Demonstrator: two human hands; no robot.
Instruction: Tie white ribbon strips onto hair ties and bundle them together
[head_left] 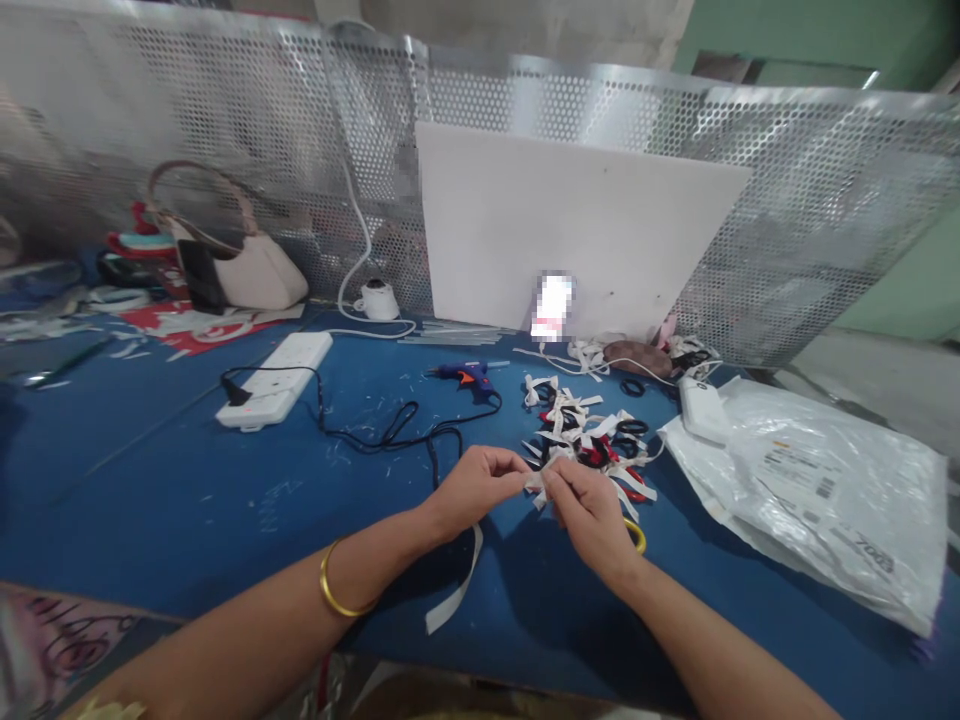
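Observation:
My left hand (476,487) and my right hand (585,505) meet above the blue table (187,500), both pinching a white ribbon (456,590) between the fingertips. The ribbon's loose tail hangs down from my left hand and trails toward the table's front edge. A yellow ring (637,535) shows just behind my right hand. Right behind the hands lies a pile of ribbon bows and hair ties (592,435) in white, red and black.
A blue glue gun (466,375) lies mid-table, its black cord running to a white power strip (277,378). A plastic mailer bag (817,490) lies at right, a beige handbag (240,265) at back left. A perforated metal screen (225,130) and white board (570,230) stand behind.

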